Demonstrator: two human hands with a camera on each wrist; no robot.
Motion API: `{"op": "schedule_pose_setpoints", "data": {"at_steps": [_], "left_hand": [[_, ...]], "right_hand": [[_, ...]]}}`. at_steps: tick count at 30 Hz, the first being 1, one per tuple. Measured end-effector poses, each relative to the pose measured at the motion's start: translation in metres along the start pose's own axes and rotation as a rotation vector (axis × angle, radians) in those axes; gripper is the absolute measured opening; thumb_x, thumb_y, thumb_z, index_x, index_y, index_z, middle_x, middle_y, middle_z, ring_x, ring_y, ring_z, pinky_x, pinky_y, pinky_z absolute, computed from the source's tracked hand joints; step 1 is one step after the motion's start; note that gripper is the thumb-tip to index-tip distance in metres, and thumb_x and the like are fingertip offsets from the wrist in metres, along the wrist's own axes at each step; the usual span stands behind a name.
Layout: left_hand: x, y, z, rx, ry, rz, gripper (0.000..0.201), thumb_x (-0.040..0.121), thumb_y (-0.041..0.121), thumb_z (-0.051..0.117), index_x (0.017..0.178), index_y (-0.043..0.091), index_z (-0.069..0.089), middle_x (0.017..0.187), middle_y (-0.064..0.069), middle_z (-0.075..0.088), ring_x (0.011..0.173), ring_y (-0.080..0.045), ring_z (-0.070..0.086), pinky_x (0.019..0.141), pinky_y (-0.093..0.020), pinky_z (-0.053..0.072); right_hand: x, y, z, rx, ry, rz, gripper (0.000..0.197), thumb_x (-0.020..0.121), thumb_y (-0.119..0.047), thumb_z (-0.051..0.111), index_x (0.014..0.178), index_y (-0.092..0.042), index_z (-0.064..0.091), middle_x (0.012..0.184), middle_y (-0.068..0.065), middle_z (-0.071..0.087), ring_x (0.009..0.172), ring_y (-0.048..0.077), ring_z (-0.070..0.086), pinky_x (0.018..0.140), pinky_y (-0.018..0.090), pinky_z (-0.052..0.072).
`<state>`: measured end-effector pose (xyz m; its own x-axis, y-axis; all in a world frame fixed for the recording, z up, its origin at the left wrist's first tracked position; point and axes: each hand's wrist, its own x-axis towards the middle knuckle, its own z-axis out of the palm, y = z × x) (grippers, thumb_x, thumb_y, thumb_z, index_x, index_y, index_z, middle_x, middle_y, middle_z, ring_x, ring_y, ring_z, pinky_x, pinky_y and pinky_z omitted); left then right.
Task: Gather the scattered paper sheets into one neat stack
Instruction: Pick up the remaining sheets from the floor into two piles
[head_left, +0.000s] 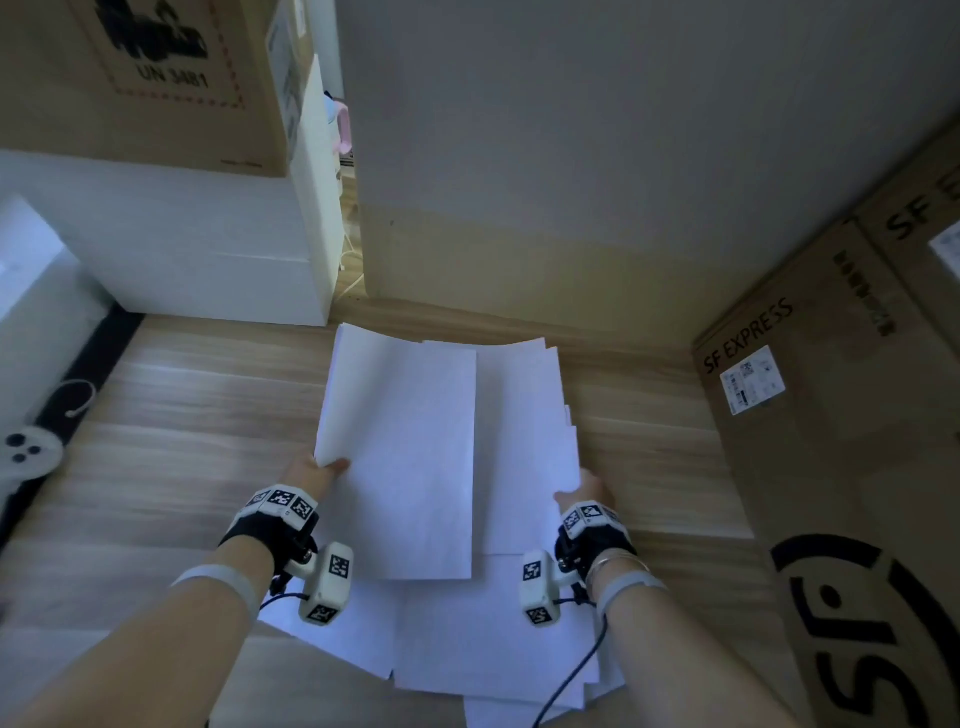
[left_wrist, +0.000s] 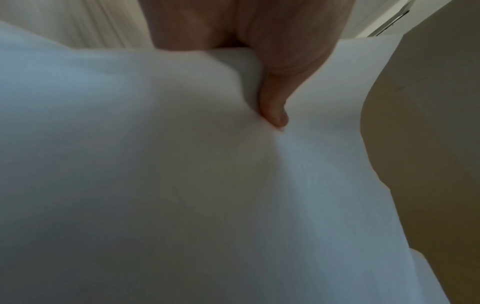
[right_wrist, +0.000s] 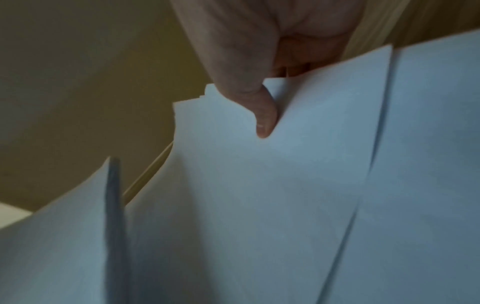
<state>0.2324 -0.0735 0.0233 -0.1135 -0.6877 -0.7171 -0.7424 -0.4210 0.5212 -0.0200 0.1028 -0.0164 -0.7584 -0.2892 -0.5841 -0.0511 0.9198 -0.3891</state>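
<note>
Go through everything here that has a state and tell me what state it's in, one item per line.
Left hand: grips the left edge of the held sheets, thumb on top.
Right hand: grips their right edge.
Held sheets: lifted, fanned, edges uneven.
Loose sheets: flat on the floor, overlapping, not gathered.
Cardboard box: closed.

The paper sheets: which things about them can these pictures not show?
- Sheet count: held sheets overlap, head view.
- Left hand fingers: under the paper, both views.
- Right hand fingers: likewise.
- Floor sheets: hidden by arms, cut by the bottom edge.
</note>
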Motion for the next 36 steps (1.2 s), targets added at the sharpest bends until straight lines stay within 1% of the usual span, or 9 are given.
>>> {"op": "schedule_pose_setpoints", "data": {"at_steps": [3, 7, 11, 16, 22, 26, 30, 33, 36], "left_hand": [[-0.001, -0.001, -0.001, -0.001, 0.000, 0.008, 0.046, 0.090, 0.014, 0.058, 0.119, -0.021, 0.051, 0.122, -0.041, 0.054, 0.115, -0.048, 0.054, 0.097, -0.046, 0.042], [-0.003, -0.001, 0.003, -0.014, -0.010, 0.022, 0.044, 0.090, 0.014, 0.058, 0.120, -0.017, 0.053, 0.122, -0.038, 0.057, 0.113, -0.047, 0.055, 0.095, -0.045, 0.042], [-0.004, 0.001, 0.010, -0.026, -0.012, 0.046, 0.043, 0.091, 0.008, 0.055, 0.127, -0.014, 0.048, 0.126, -0.038, 0.054, 0.113, -0.046, 0.054, 0.094, -0.045, 0.041], [-0.002, 0.001, 0.014, -0.035, -0.023, 0.047, 0.042, 0.090, 0.009, 0.056, 0.129, -0.006, 0.049, 0.125, -0.033, 0.057, 0.113, -0.045, 0.055, 0.095, -0.044, 0.042], [-0.004, 0.007, 0.013, -0.014, -0.004, 0.001, 0.053, 0.092, 0.015, 0.055, 0.136, -0.009, 0.038, 0.134, -0.028, 0.049, 0.125, -0.043, 0.046, 0.103, -0.043, 0.035], [-0.008, 0.009, 0.011, 0.005, -0.002, 0.007, 0.054, 0.092, 0.016, 0.053, 0.138, -0.007, 0.036, 0.137, -0.030, 0.046, 0.126, -0.042, 0.045, 0.101, -0.042, 0.035], [-0.012, 0.011, 0.012, -0.002, 0.000, 0.026, 0.055, 0.093, 0.014, 0.053, 0.140, -0.006, 0.032, 0.138, -0.031, 0.044, 0.126, -0.042, 0.044, 0.099, -0.043, 0.035], [-0.014, 0.011, 0.015, -0.005, 0.005, 0.040, 0.053, 0.092, 0.011, 0.053, 0.138, -0.009, 0.035, 0.138, -0.032, 0.044, 0.126, -0.043, 0.044, 0.098, -0.043, 0.035], [-0.015, 0.009, 0.019, -0.015, -0.013, 0.058, 0.047, 0.093, 0.009, 0.052, 0.135, -0.009, 0.040, 0.134, -0.033, 0.048, 0.115, -0.042, 0.051, 0.085, -0.037, 0.034]], "right_hand": [[0.007, 0.012, -0.025, 0.029, 0.068, 0.025, 0.026, 0.092, -0.006, 0.045, 0.110, 0.003, 0.062, 0.113, 0.022, 0.066, 0.091, 0.034, 0.061, 0.082, 0.034, 0.049], [0.016, 0.018, -0.036, 0.052, 0.031, 0.033, 0.032, 0.097, -0.007, 0.039, 0.125, -0.003, 0.054, 0.130, 0.017, 0.056, 0.119, 0.032, 0.053, 0.075, 0.018, 0.033], [0.019, 0.024, -0.035, 0.082, 0.135, 0.035, 0.029, 0.098, -0.003, 0.032, 0.114, 0.006, 0.054, 0.120, 0.024, 0.059, 0.090, 0.029, 0.053, 0.076, 0.025, 0.034], [0.008, 0.028, -0.032, 0.077, 0.213, -0.003, 0.033, 0.098, -0.003, 0.030, 0.119, 0.005, 0.054, 0.120, 0.024, 0.060, 0.107, 0.037, 0.058, 0.081, 0.033, 0.044], [0.008, 0.030, -0.033, 0.089, 0.125, 0.057, 0.033, 0.095, 0.002, 0.032, 0.122, 0.001, 0.050, 0.122, 0.022, 0.059, 0.093, 0.028, 0.053, 0.073, 0.026, 0.037], [0.004, 0.054, -0.034, 0.093, 0.045, 0.169, 0.039, 0.094, -0.010, 0.043, 0.132, -0.003, 0.038, 0.114, 0.016, 0.053, 0.098, 0.029, 0.055, 0.079, 0.031, 0.041], [0.001, 0.060, -0.021, -0.002, 0.024, -0.007, 0.083, 0.073, -0.024, 0.075, 0.142, -0.024, 0.028, 0.145, 0.011, 0.028, 0.128, 0.032, 0.041, 0.104, 0.038, 0.040], [-0.006, 0.059, -0.006, -0.207, -0.083, -0.118, 0.099, 0.068, -0.035, 0.078, 0.146, -0.037, 0.017, 0.154, 0.004, 0.015, 0.141, 0.027, 0.023, 0.114, 0.038, 0.029], [-0.005, 0.056, 0.005, -0.187, -0.044, -0.027, 0.105, 0.069, -0.030, 0.079, 0.148, -0.034, 0.010, 0.152, 0.010, 0.016, 0.141, 0.030, 0.022, 0.114, 0.038, 0.030]]}}
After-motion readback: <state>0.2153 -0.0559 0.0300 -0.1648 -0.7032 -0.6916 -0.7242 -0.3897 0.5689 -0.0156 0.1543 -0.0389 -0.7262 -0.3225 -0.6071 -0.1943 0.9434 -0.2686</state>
